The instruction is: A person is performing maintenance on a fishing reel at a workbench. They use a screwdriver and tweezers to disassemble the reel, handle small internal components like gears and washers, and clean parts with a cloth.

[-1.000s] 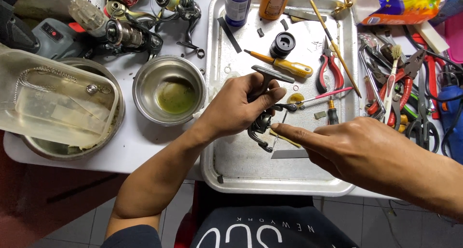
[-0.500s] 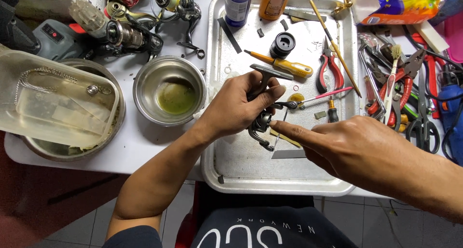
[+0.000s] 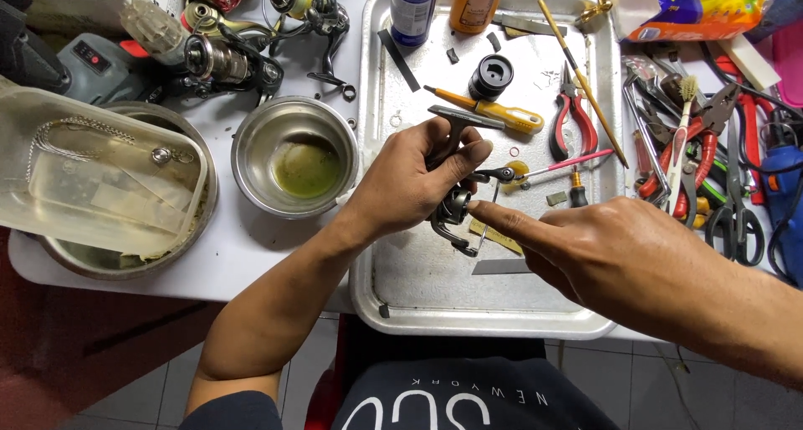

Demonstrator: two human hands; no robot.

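My left hand (image 3: 414, 179) grips a dark fishing reel body (image 3: 454, 208) and holds it upright over a metal tray (image 3: 435, 292). The reel's flat foot (image 3: 462, 116) sticks out above my fingers. My right hand (image 3: 611, 258) reaches in from the right, its index fingertip touching the reel's side. It holds nothing that I can see. A black spool (image 3: 490, 77), an orange-handled screwdriver (image 3: 493, 110) and red pliers (image 3: 573, 125) lie on the tray behind the reel.
A steel bowl (image 3: 294, 156) with greenish liquid sits left of the tray. Further left stands a clear plastic box (image 3: 92, 179) on a larger bowl. More reels (image 3: 234, 58) lie at the back left. Several hand tools (image 3: 711, 171) are piled on the right. A spray can (image 3: 413, 10) and an orange bottle (image 3: 475, 3) stand at the tray's far edge.
Almost nothing has moved. My left hand keeps its grip on the reel and my right index finger stays at the reel's side.
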